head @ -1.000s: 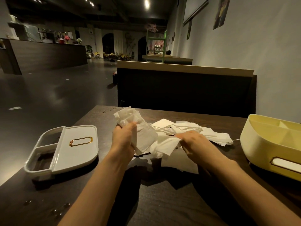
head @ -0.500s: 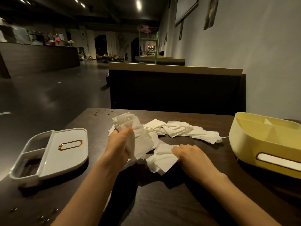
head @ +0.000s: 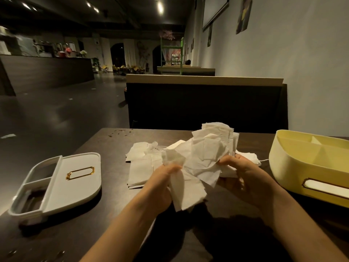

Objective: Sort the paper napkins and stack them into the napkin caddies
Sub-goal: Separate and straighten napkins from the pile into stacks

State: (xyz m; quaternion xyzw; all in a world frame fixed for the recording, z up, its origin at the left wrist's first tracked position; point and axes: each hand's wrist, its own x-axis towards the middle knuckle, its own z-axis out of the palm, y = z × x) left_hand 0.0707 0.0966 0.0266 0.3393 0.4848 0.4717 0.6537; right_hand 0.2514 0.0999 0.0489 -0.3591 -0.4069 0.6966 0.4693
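A loose bunch of white paper napkins [head: 207, 152] is lifted above the dark table between both hands. My left hand [head: 160, 184] grips its lower left part, with napkin ends hanging below the fingers. My right hand [head: 243, 176] grips the bunch's right side. More napkins [head: 139, 167] lie flat in a pile on the table behind and left of my hands. A white caddy with a gold label frame [head: 62, 180] stands at the left. A yellow caddy with inner dividers [head: 309, 167] stands at the right.
The dark wooden table [head: 113, 224] ends at a far edge in front of a dark booth backrest [head: 205, 104]. Crumbs lie near the table's far left corner. A grey wall runs along the right, and open floor lies to the left.
My right hand has lifted off the table with napkins and joined the left hand's bunch. The bunch now stands higher and further right. The view has shifted slightly.
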